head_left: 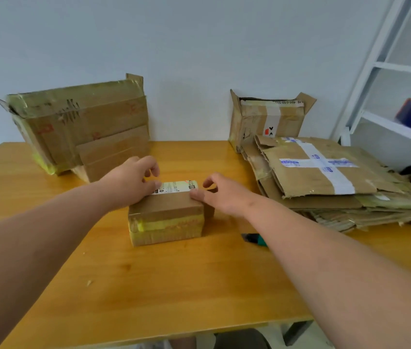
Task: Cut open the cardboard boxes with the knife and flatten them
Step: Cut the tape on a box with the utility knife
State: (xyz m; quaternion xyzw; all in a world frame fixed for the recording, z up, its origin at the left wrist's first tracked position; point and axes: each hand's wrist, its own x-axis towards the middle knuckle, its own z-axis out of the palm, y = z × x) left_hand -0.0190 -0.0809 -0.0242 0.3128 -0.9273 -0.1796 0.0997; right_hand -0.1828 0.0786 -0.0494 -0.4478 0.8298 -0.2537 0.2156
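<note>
A small taped cardboard box (pixel 166 217) with a white label sits at the middle of the wooden table (pixel 149 280). My left hand (pixel 134 181) holds its far left corner, thumb on the label and fingers curled. My right hand (pixel 220 196) holds the far right corner, with the thumb on the top and the fingers curled round the side. The knife (pixel 254 240), green with a dark tip, lies on the table to the right of the box, partly hidden under my right forearm.
A large opened box (pixel 81 122) stands at the back left with a smaller box (pixel 113 154) leaning against it. An opened box (pixel 267 119) stands at the back right. A stack of flattened cardboard (pixel 325 177) fills the right side. White shelving (pixel 385 122) rises beyond.
</note>
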